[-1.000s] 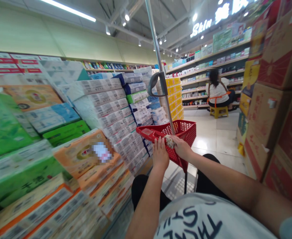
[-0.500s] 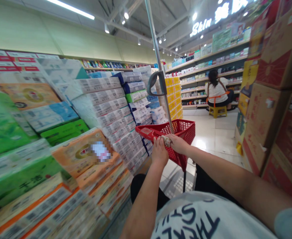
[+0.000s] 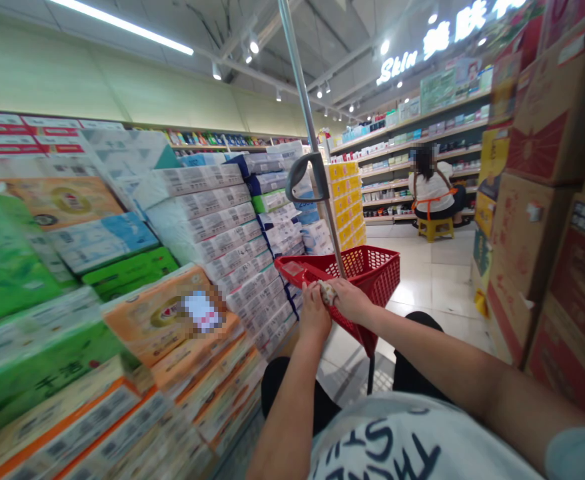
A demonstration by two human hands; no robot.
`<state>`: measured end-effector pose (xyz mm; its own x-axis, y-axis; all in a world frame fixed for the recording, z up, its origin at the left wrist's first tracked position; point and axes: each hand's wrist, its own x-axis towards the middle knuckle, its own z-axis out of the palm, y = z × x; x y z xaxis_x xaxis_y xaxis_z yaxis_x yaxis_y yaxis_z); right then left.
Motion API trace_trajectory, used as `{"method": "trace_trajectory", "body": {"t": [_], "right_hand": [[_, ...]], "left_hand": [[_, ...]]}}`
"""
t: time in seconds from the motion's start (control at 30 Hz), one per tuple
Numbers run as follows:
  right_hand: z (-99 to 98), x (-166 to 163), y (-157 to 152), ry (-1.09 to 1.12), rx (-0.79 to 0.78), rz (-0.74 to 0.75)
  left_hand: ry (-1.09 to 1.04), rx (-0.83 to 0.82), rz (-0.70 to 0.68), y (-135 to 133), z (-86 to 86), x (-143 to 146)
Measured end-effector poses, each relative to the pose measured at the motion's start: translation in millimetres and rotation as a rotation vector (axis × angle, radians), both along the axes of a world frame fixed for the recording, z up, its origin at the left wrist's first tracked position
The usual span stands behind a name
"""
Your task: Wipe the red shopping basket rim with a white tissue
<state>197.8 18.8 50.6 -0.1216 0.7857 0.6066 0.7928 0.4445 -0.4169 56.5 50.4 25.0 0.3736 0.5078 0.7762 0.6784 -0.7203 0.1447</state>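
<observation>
Head: wad (image 3: 327, 293) bridges left grip (image 3: 315, 316) and right grip (image 3: 353, 301).

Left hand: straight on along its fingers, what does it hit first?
Likely the near rim of the red basket, just beyond the fingertips of the left hand. Depth is unclear; they may already touch.

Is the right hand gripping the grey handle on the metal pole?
No, the right hand is on the pale crumpled wad, well below the grey handle.
</observation>
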Motion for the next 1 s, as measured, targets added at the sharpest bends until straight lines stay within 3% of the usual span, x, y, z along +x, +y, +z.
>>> {"method": "trace_trajectory", "body": {"t": [0.37,0.63,1.0], "right_hand": [[-7.1,-4.0,6.6,-0.183,0.013,0.077],[-12.4,0.5,10.9,-0.176,0.032,0.109],[-13.2,-17.4,23.7,-0.167,0.012,0.094]], "left_hand": [[-0.093,-0.065,-0.004,9.6,4.4,-17.7],[-0.074,-0.062,0.025,8.4,6.4,-17.8],[-0.096,-0.062,0.105,9.2,11.8,-30.2]]}}
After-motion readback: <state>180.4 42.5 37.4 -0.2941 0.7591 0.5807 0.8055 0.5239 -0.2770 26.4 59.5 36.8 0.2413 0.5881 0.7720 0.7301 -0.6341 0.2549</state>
